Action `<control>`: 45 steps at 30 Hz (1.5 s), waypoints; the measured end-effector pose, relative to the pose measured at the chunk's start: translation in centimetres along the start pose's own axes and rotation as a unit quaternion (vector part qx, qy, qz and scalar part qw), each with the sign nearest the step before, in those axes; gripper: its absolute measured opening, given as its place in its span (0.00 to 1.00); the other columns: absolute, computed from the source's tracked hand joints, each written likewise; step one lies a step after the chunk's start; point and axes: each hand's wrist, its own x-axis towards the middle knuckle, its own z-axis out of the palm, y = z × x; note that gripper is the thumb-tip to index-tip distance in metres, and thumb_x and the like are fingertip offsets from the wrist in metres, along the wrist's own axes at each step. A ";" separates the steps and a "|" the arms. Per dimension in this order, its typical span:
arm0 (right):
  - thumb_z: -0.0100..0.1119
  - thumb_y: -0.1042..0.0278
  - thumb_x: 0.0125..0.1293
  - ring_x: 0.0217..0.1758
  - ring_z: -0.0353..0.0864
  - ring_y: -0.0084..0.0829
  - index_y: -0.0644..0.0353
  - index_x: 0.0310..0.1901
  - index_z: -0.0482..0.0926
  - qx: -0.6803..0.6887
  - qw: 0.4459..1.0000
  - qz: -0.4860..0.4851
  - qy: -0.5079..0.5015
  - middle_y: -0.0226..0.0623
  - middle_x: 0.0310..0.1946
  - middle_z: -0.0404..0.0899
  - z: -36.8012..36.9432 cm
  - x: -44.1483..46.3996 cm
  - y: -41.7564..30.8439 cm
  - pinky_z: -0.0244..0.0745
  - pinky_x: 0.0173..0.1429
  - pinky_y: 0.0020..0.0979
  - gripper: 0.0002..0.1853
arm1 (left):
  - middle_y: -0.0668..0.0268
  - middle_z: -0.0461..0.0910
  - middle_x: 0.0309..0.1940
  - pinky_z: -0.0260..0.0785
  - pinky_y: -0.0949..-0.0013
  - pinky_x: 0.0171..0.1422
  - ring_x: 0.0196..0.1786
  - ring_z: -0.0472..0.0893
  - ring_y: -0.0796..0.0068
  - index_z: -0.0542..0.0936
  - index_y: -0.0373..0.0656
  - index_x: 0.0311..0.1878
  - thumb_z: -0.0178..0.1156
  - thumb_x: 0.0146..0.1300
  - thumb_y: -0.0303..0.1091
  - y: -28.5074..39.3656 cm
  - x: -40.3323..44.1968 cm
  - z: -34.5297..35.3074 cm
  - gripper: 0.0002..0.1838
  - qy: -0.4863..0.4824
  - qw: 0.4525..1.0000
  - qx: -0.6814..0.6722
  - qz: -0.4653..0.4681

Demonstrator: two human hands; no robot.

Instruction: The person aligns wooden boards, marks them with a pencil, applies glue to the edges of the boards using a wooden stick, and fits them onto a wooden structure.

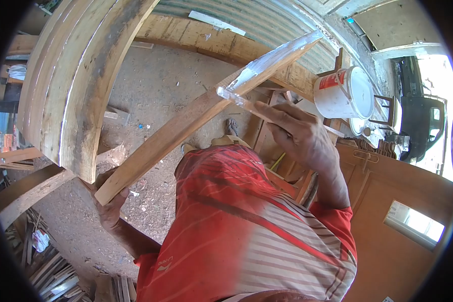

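Observation:
A long wooden plank [171,138] slants from lower left to upper right, and white glue [259,68] coats the far part of its upper face. My left hand [109,201] is wrapped around the near end of this plank. In my right hand [304,133] is a thin wooden stick [236,98] whose tip is covered in white. That tip is at the plank's edge, just short of the coated stretch; whether it touches cannot be told. Close beside my left hand stands a stack of glued boards [80,95] with white lines along their seams.
A white bucket [355,95] with a red label stands at right, near a wooden beam [201,43] running across the back. A brown wooden door panel [387,201] lies at the right. Scrap wood [55,277] is heaped at lower left on the dirt floor [151,90].

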 end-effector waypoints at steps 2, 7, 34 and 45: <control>0.61 0.77 0.64 0.37 0.86 0.40 0.52 0.61 0.80 -0.017 0.999 0.035 0.018 0.39 0.40 0.83 -0.3 0.2 0.1 0.84 0.38 0.37 0.23 | 0.57 0.82 0.51 0.73 0.64 0.59 0.52 0.80 0.69 0.79 0.32 0.55 0.78 0.50 0.34 0.0 0.1 0.1 0.30 0.006 1.000 -0.019 0.022; 0.61 0.74 0.66 0.38 0.86 0.42 0.53 0.63 0.79 -0.048 0.995 0.089 0.021 0.41 0.41 0.82 -0.1 0.7 -0.5 0.84 0.40 0.37 0.22 | 0.55 0.83 0.51 0.74 0.62 0.58 0.52 0.81 0.68 0.80 0.31 0.55 0.78 0.50 0.31 0.3 -0.3 0.4 0.29 0.018 0.999 -0.050 0.010; 0.55 0.70 0.74 0.32 0.80 0.29 0.60 0.64 0.79 -0.089 0.961 0.234 0.118 0.41 0.30 0.81 -0.6 0.8 8.9 0.75 0.40 0.32 0.19 | 0.57 0.83 0.54 0.76 0.70 0.58 0.54 0.83 0.74 0.77 0.32 0.61 0.66 0.63 0.20 0.8 4.9 9.3 0.22 -0.099 0.978 -0.137 0.120; 0.60 0.79 0.66 0.44 0.87 0.37 0.54 0.62 0.80 0.002 1.000 0.017 -0.005 0.40 0.42 0.85 0.1 0.7 -3.1 0.85 0.49 0.39 0.23 | 0.58 0.82 0.57 0.77 0.71 0.58 0.54 0.83 0.75 0.77 0.33 0.60 0.65 0.63 0.21 2.5 4.9 12.1 0.21 -0.093 0.986 -0.090 0.108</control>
